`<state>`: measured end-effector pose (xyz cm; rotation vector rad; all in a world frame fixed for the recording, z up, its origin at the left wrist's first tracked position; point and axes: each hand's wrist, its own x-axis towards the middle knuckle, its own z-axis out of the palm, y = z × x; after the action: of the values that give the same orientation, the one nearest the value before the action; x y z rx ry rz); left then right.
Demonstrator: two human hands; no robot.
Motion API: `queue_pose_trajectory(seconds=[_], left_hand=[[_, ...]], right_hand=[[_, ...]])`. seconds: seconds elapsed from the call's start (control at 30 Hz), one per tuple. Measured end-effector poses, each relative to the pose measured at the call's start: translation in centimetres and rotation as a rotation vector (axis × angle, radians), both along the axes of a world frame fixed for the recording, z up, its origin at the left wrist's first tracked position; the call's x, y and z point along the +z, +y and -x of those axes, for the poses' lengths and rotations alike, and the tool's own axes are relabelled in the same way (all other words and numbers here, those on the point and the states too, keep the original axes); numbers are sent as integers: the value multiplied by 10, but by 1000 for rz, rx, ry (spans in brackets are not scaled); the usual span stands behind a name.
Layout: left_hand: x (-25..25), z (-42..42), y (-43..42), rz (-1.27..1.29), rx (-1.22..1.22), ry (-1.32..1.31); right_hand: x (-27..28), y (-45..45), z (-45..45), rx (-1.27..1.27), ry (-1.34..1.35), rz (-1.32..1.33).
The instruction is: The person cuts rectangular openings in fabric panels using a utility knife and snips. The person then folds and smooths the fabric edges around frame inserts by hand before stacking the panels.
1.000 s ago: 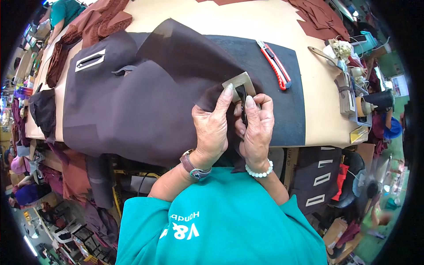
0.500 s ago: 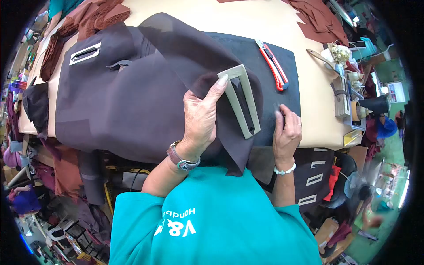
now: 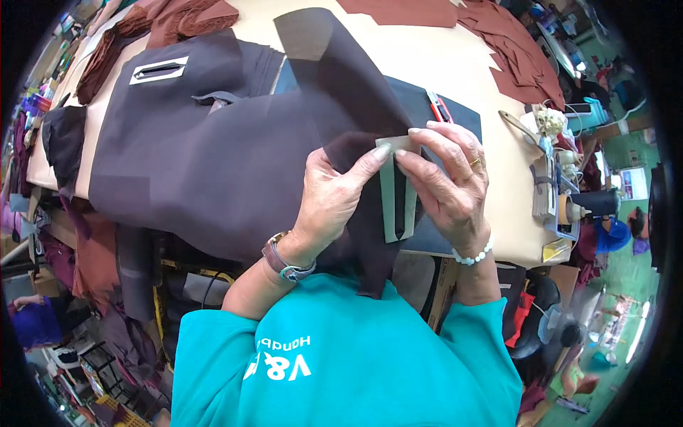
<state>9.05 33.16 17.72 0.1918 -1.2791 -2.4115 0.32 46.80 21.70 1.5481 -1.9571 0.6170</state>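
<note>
My left hand (image 3: pixel 331 199), with a watch on its wrist, pinches the dark brown fabric (image 3: pixel 213 171) and the top corner of a pale rectangular frame piece (image 3: pixel 388 192) with a dark slit in its middle. At the frame's top end, the fingertips of my right hand (image 3: pixel 452 181) touch its edge, thumb and index close together; whether they hold anything small is hidden. A second pale frame (image 3: pixel 158 70) lies on the fabric at the upper left. Partly behind my right hand, a red and white cutter (image 3: pixel 439 107) rests on the dark mat (image 3: pixel 466 121).
Rust-brown fabric pieces (image 3: pixel 516 53) lie at the back of the cream table (image 3: pixel 505 228). A brush (image 3: pixel 519 127), a tray with tools (image 3: pixel 567 213) and a yellow block (image 3: pixel 556 250) stand at the right edge. Black cloth (image 3: pixel 64 142) hangs at the left.
My right hand has come from the mat back to the frame's top end. The frame now stands more upright in view, and the cutter is partly covered.
</note>
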Motion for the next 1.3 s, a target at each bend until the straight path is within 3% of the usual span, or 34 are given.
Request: queue_pose_trajectory(seconds=[0.17, 0.3, 0.57, 0.67, 0.87, 1.07, 1.17, 1.2, 1.27, 1.3], left_hand=[[3, -1, -2, 69, -41, 20], [3, -5, -7, -14, -79, 14], [-13, -10, -14, -150, -80, -53], [-13, -10, -14, -172, 50, -35], [-16, 1, -11, -248, 156, 5], [-21, -7, -20, -174, 314, 50], [-38, -37, -24, 6, 293, -193], [-39, -44, -22, 126, 385, -300], [-24, -74, -51, 193, -532, -547], [-5, -78, -45, 310, -615, -440]], right_hand=[[12, -12, 1, 4, 14, 22], [13, -19, 2, 34, -151, 41], [-5, -50, -4, -115, -1094, 158], [-15, -44, -1, -183, -321, 319], [-29, -33, -46, -171, -1004, 272], [-40, 3, -57, -247, -1002, 91], [-46, 17, -47, -240, -898, -31], [-51, 20, -43, -225, -883, -63], [-67, 24, -36, -189, -850, -130], [-70, 25, -35, -185, -808, -177]])
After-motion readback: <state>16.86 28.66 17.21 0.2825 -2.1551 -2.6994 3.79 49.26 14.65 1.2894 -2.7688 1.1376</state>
